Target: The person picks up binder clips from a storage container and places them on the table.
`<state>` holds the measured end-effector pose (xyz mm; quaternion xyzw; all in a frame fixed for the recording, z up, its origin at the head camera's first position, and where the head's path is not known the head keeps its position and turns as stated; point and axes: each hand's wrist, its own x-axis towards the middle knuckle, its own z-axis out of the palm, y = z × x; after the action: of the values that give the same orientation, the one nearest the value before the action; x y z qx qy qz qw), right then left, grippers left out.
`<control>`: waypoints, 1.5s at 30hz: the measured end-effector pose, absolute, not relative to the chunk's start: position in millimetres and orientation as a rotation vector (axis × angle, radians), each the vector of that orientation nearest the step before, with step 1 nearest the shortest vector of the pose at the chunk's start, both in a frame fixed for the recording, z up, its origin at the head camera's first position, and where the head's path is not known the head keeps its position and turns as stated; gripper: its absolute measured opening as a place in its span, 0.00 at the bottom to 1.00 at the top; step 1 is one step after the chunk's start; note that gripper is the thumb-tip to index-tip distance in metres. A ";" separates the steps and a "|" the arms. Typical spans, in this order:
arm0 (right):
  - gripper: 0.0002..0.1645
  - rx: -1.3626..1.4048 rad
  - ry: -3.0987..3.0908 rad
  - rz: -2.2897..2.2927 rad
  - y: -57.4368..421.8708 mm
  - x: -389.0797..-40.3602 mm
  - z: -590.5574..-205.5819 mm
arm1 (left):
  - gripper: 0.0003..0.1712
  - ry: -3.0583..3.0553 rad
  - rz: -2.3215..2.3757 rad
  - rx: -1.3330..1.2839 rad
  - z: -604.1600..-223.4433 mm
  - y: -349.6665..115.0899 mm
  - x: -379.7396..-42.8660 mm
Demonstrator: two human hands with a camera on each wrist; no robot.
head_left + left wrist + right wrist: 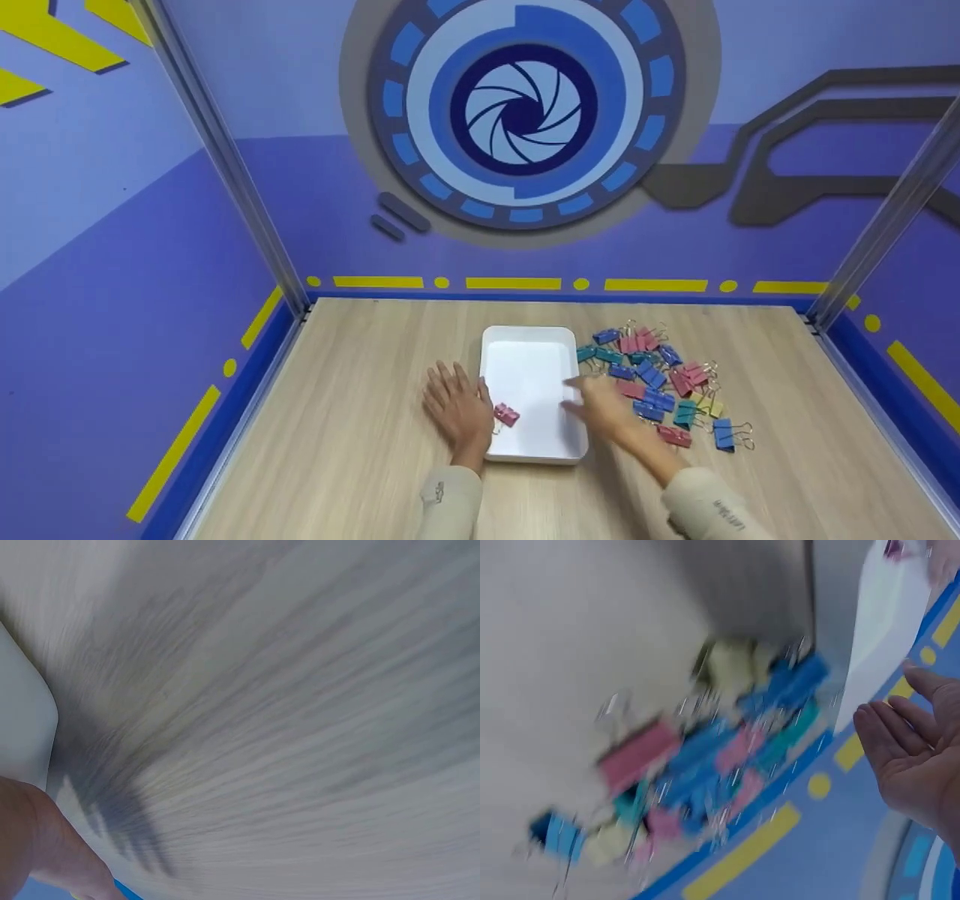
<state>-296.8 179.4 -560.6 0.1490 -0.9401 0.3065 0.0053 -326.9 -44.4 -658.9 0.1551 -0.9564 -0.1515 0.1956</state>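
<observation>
A white tray (529, 375) stands on the wooden table with one pink binder clip (507, 414) lying at its left side. My left hand (459, 409) is beside the tray's left rim, fingers spread, its thumb by the rim. Over the right rim is my right hand (604, 409), slightly blurred, with nothing between thumb and fingers; in the right wrist view its fingers (896, 727) are extended. To the right lies a loose pile of blue, pink, green and yellow binder clips (651, 373). The left wrist view shows only part of the left hand (56, 847).
The wooden table (360, 420) runs up to printed blue-purple panels (315, 210) at the back and sides. Metal posts (240, 180) stand at its back corners. One blue binder clip (724, 435) lies at the near right end of the pile.
</observation>
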 end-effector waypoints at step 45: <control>0.05 1.180 -2.990 0.584 151.4 -292.1 -582.6 | 0.35 -2.657 -0.420 0.433 -655.0 -43.5 -327.3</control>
<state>-292.1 151.4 -582.6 0.3603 -0.9134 0.1784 -0.0628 -327.3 -43.5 -655.0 0.1554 -0.9541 -0.1507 0.2070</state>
